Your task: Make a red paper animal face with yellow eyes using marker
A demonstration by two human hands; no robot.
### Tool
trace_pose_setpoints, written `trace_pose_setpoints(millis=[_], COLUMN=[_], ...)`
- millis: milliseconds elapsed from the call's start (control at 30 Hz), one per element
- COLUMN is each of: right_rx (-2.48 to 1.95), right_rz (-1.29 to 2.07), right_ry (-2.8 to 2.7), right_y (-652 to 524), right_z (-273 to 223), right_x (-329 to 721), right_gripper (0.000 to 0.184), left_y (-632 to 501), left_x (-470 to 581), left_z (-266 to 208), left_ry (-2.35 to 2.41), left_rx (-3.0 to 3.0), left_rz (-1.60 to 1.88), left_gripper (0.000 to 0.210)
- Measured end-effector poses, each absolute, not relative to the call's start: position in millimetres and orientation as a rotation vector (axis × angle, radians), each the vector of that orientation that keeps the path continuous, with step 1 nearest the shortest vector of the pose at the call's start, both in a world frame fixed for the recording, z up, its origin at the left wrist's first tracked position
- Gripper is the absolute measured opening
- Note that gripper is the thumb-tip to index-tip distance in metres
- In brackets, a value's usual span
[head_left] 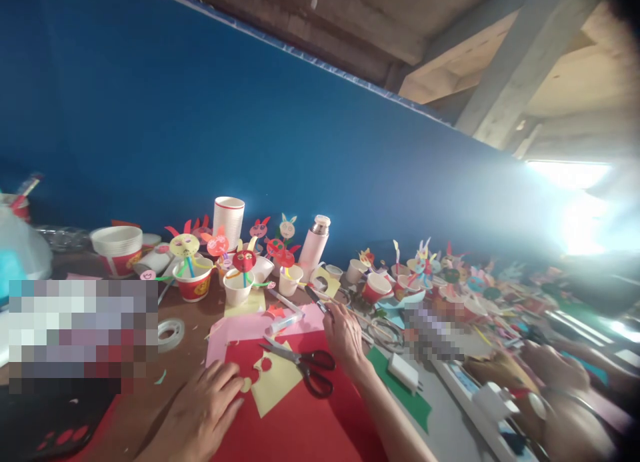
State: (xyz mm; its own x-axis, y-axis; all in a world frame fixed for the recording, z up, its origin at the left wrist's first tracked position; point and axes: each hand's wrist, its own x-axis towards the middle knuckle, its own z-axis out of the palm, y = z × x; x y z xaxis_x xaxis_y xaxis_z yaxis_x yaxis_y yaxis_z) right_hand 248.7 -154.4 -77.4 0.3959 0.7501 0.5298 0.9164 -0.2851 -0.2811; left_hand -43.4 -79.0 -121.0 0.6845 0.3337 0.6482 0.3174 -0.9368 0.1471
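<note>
My right hand (345,335) is closed around a dark pen (316,298), which points up and to the left. My left hand (207,405) rests low on the red paper (295,435), its thumb and fingers apart. Just beyond its fingertips lies a small yellow paper scrap (246,385); I cannot tell if they touch. Between my hands are black-handled scissors (300,363), lying partly spread on a yellow paper sheet (274,389) with a cut edge. Behind them, a glue stick (283,324) lies on pink paper (225,332).
Paper cups (194,285) with paper animal faces stand along the blue wall (200,115). A pink thermos (314,245) leans there. Tape (171,335) lies left. On the right are a white charger (405,373), a power strip (465,409) and another person's hand (555,365).
</note>
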Motion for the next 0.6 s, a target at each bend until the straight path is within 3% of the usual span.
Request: trace_pose_setpoints(millis=[333,600], right_rx=[-1.708,-1.540], right_rz=[-0.036,0.360], right_ry=[-1.432,-1.645], right_y=[-153.0,-164.1], right_z=[-85.1,-92.5], right_x=[217.0,182.4], right_gripper=[0.034,0.033], left_y=[-82.5,-77.5], left_x=[-43.1,-47.0], left_z=[-108.0,-86.2], left_ry=[0.571,0.751], left_rx=[2.654,2.079], left_rz=[1.121,0.942], left_gripper=[0.025,0.032])
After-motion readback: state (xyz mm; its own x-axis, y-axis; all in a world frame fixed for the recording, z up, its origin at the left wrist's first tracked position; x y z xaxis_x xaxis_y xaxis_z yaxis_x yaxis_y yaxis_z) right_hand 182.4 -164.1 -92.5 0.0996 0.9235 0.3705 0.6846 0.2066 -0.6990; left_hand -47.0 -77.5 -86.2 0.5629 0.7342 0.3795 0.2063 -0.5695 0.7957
